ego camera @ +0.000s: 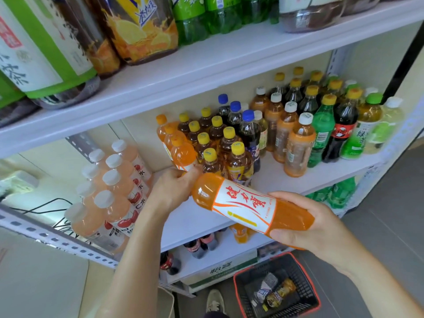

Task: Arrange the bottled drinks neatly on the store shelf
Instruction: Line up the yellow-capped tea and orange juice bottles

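An orange drink bottle [250, 206] with a white label lies sideways in front of the middle shelf [339, 173]. My right hand [307, 223] grips its base end. My left hand [173, 187] wraps its neck end, right below a row of upright orange bottles [182, 152] at the shelf's left. Beside that row stand yellow-capped tea bottles [238, 161], blue-capped dark bottles [249, 129], white-capped orange-tinted bottles [298, 145], then green, cola and green-tea bottles [344, 131].
Pink white-capped bottles [114, 189] stand on a separate rack at the left. Large bottles [142, 28] fill the top shelf. Lower shelves hold more bottles and a carton [220, 267]. A red-rimmed basket [275, 288] with a few bottles sits on the floor by my shoe [214, 301].
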A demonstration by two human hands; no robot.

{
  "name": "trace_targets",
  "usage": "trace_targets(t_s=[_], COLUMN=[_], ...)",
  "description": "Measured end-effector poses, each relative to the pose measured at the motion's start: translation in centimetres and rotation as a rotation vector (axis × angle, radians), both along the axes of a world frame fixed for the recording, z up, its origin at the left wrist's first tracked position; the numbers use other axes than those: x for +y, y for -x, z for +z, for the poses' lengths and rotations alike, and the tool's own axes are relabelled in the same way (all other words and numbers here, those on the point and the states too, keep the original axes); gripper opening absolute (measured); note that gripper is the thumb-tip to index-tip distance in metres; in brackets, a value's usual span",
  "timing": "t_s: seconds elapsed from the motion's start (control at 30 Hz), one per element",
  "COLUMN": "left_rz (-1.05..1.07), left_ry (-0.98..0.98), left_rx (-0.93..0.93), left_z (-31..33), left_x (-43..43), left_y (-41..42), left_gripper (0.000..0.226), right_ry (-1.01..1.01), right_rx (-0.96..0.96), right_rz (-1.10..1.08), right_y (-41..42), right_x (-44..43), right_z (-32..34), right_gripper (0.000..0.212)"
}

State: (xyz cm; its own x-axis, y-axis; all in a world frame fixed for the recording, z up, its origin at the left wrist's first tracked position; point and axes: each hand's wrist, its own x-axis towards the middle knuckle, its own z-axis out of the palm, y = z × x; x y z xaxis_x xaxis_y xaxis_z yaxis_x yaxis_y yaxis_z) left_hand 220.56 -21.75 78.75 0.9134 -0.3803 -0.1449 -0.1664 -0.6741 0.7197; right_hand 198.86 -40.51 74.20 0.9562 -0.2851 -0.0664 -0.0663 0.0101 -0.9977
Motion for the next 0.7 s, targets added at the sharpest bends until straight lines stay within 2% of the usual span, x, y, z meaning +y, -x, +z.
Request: trace_targets(t_s=[0.07, 0.23, 0.3, 0.37, 0.43, 0.53, 0.63, 0.7], left_rz=[0.004, -0.02, -0.073, -0.092, -0.07, 0.03, 0.065, 0.013], left_ry=[0.18, 0.519, 0.583, 0.612, 0.585, 0.442, 0.204, 0.212], left_rx=[0.031, -0.064, -0.088, -0.112, -0.114, -0.051, -0.033, -0.005], left_z=[-0.1, 0.9, 1.4, 1.6, 1.6, 1.2, 0.4, -0.2], left_x=[-0.1, -0.5, -0.8, -0.9, -0.8, -0.1, 0.6, 1.1], left_y=[0.6, 1.8, 2.2, 2.3, 1.9, 0.9, -0.3, -0.3], left_gripper=[0.065, 0.056, 0.059, 0.061, 0.058, 0.059, 0.063, 0.054], right_ry=[-0.057, -0.675, -0.776, -0.751, -0.675, -0.505, -0.318, -0.242], right_rx=[0.028, 0.08, 0.141, 0.152, 0.083, -0.035, -0.069, -0.093], right_rz=[-0.017, -0.001, -0.004, -0.037, -0.065, -0.057, -0.122, -0.136], right_y=[0.0, -0.2, -0.4, -0.6, -0.6, -0.6, -0.7, -0.9], right_x=[0.1, 0.6, 1.1, 1.3, 1.2, 1.0, 0.9, 0.9], right_z=[-0.3, -1.4, -1.4, -1.5, -1.4, -0.8, -0.4, -0.3], right_gripper=[0.077, 0.07, 0.07, 0.069, 0.066, 0.065, 0.072, 0.077])
